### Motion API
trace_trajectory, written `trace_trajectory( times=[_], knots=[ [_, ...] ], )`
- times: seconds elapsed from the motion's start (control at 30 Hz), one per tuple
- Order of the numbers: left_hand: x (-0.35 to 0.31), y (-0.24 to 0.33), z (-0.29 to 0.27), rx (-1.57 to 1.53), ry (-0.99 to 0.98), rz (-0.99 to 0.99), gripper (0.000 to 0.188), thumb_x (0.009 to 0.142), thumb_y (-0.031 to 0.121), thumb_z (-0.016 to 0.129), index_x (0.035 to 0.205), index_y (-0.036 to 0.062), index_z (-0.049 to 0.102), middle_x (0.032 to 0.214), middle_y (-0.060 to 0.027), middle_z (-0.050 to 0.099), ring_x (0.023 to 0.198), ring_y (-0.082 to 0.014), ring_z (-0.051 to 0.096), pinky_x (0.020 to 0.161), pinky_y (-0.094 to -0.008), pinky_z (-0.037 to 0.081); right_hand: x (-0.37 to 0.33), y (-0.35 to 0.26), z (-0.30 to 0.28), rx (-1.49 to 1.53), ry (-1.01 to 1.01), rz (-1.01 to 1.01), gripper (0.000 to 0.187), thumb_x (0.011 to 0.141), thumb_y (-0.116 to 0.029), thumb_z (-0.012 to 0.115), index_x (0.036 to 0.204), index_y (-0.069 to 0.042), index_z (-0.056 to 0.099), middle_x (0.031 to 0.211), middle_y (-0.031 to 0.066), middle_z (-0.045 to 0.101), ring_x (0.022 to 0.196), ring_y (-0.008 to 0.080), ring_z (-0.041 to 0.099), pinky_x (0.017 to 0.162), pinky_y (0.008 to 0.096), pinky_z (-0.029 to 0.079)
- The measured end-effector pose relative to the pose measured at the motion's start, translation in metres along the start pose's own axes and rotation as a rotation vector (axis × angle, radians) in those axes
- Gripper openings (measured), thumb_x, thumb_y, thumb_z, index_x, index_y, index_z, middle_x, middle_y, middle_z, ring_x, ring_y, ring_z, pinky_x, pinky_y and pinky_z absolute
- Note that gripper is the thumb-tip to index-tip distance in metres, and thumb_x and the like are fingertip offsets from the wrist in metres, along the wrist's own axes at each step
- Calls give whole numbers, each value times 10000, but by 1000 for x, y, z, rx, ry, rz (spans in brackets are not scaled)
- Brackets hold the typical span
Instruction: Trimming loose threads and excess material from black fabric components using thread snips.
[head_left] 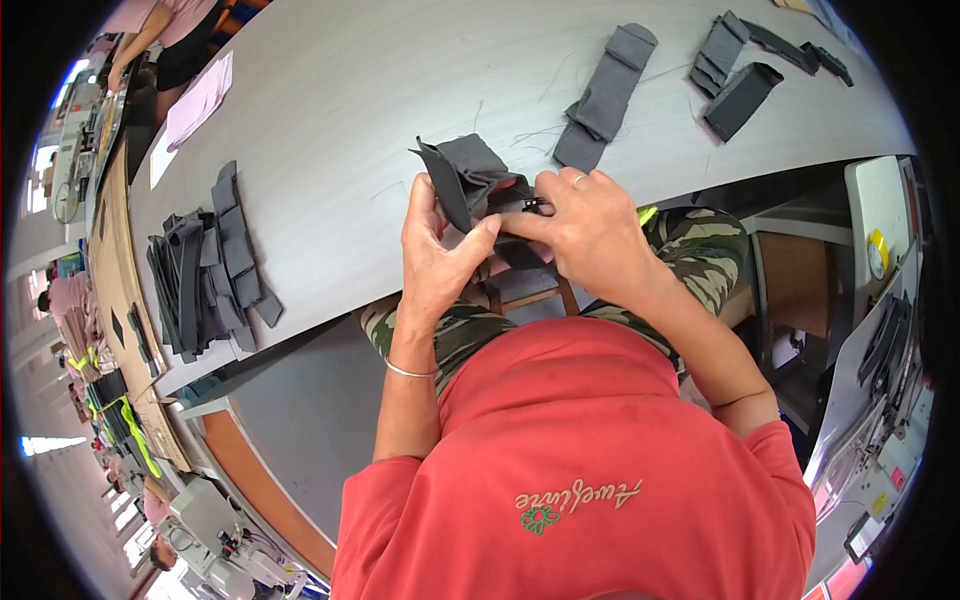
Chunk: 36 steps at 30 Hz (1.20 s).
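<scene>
Just beyond the table's near edge, my left hand is closed on a dark grey folded fabric piece, with the thumb pressed over its lower part. One flap of the fabric stands up at the left, and the folds lie toward the table. Against its right side, my right hand is closed, fingers curled, around a small black-and-metal tool. Most of that tool is hidden by the fingers, so its kind is unclear. Both hands meet at the fabric, the right index finger close to the left thumb.
On the grey table lie a pile of dark fabric strips at left, a folded strip beyond my right hand, and more pieces at far right. Pink sheets and another person are at far left. Loose threads are scattered about.
</scene>
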<state>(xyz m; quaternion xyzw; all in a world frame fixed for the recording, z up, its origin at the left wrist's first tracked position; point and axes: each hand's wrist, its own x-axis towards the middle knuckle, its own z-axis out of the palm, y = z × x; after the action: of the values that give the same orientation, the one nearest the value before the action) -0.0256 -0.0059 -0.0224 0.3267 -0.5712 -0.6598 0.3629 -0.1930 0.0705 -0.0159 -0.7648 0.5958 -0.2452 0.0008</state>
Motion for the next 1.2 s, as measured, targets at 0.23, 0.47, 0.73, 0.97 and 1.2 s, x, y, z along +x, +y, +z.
trace_trajectory(
  times=[0.23,0.47,0.73,0.97,1.2],
  knots=[
    [1,-2,-9,-65,33,-23,425,789,-13,636,1170,-3,448,1047,-58,578,950,-122,572,818,-259,473,-16,22,-11,1236,153,459,260,869,-74,554,1092,-92,685,878,42,652,741,97,551,669,252,437],
    [2,16,-36,399,9,-318,303,818,205,594,1013,-26,565,804,-77,627,623,-116,583,580,-269,462,-3,33,-8,702,39,464,373,883,-63,559,1256,-65,569,931,51,564,837,132,514,799,274,433],
    [3,87,-158,1003,475,276,484,759,112,625,1239,74,581,1039,-115,641,872,-162,608,754,-294,496,5,37,29,93,161,306,450,795,-36,654,1219,-175,599,975,74,496,798,271,565,683,355,459],
    [-14,67,-351,1930,794,-204,474,914,427,515,1280,128,544,1310,-110,535,1173,-290,520,932,-405,443,2,38,22,154,317,363,437,731,-7,595,1145,-146,614,1056,108,501,820,309,591,647,389,480],
    [3,80,-301,1726,814,-84,433,843,232,629,1238,66,565,1436,-154,380,1300,-349,370,1026,-590,267,-6,44,36,84,326,579,407,708,9,639,1100,-87,591,1091,131,467,765,340,615,634,426,517]
  ],
)
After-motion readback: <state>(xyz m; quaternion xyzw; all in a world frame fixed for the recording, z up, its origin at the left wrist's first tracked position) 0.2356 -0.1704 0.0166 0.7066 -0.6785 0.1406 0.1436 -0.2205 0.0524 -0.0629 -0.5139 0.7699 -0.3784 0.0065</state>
